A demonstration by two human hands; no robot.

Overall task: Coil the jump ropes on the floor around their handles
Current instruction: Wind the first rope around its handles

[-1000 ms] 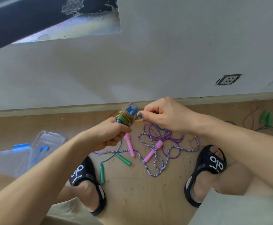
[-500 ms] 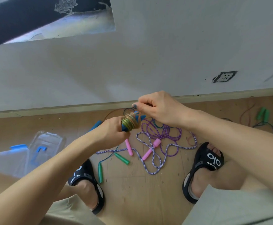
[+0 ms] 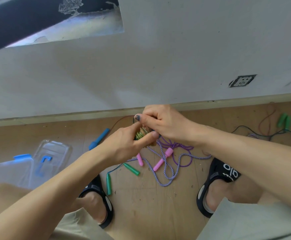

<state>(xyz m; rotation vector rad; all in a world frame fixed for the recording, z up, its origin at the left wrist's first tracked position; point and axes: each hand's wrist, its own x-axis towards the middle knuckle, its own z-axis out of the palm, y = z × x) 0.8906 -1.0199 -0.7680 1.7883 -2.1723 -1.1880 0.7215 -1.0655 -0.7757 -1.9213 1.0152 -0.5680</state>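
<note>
left hand [image 3: 124,144] has its fingers curled round the wound rope bundle [image 3: 142,133], held up over the floor between the knees. right hand [image 3: 160,122] pinches the loose tail at the far side. i'd say keep the thumb clamping the wraps, tuck that tail snug. the pink-handled rope [image 3: 165,163] lies loose below.

Bright, soft daylight; faint shadows; wide-angle edge distortion; slight blur overall.
</note>
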